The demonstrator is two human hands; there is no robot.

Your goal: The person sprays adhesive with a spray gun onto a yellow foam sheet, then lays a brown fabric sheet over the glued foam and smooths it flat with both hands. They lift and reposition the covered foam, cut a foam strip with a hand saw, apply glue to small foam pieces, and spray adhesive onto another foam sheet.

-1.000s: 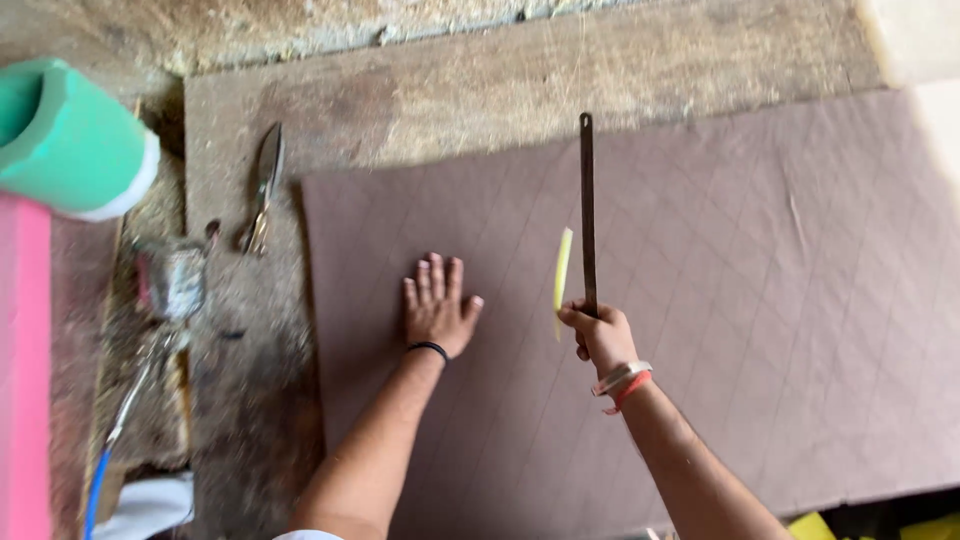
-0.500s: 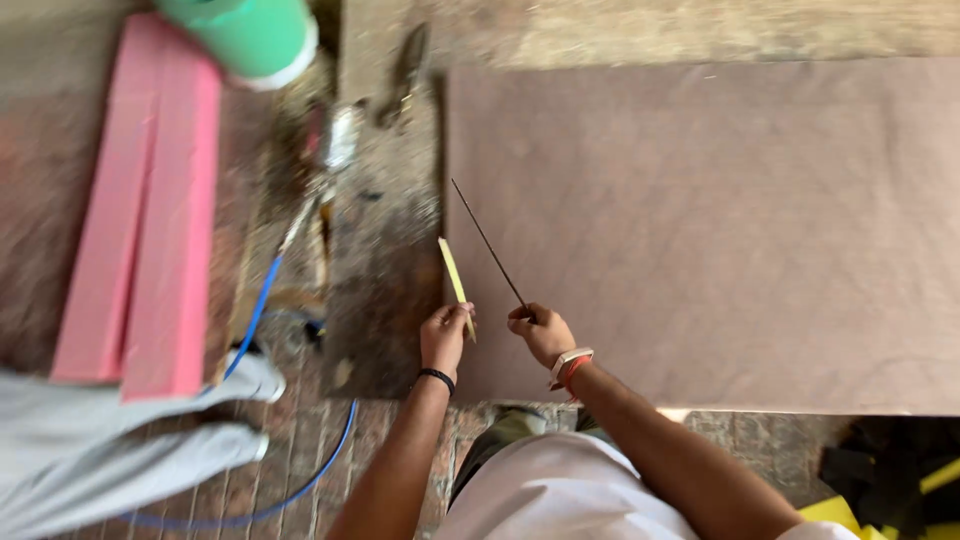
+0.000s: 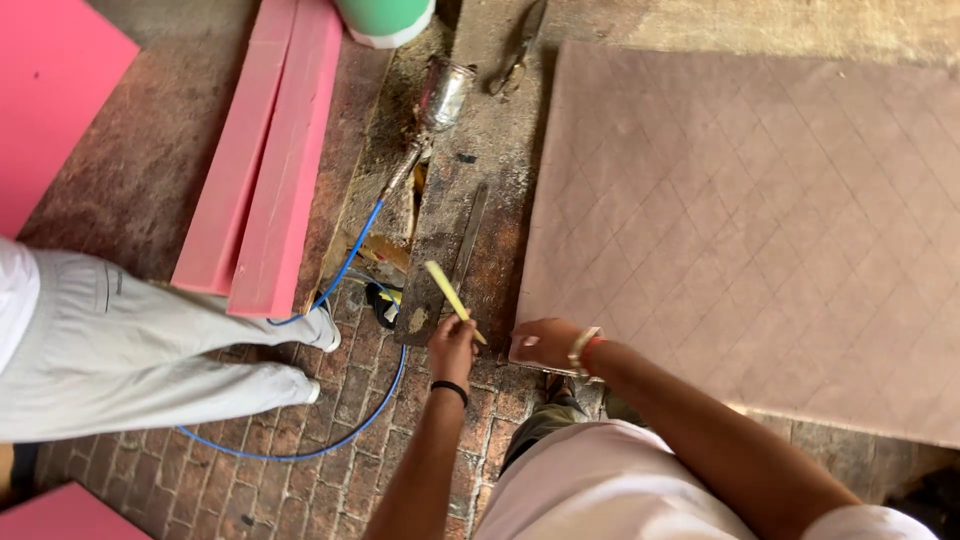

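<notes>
My left hand [image 3: 453, 345] pinches a thin yellow stick [image 3: 450, 293] that slants up and to the left over the worktop's near edge. My right hand [image 3: 545, 343], with bangles at the wrist, curls over the near left corner of a large brown quilted sheet [image 3: 760, 220] spread across the worktop. A long dark metal strip [image 3: 468, 238] lies flat on the stained board just left of the sheet, touched by neither hand.
A metal spray gun [image 3: 440, 92] with a blue hose [image 3: 350, 262] lies on the board, shears [image 3: 515, 58] beyond it. Pink foam slabs [image 3: 265, 160] and a green roll [image 3: 385, 15] sit to the left. Another person's legs [image 3: 150, 350] stand on the brick floor.
The yellow stick has passed from my right hand to my left. My right hand has let go of the metal strip, which now lies on the board, and has closed on the sheet's corner.
</notes>
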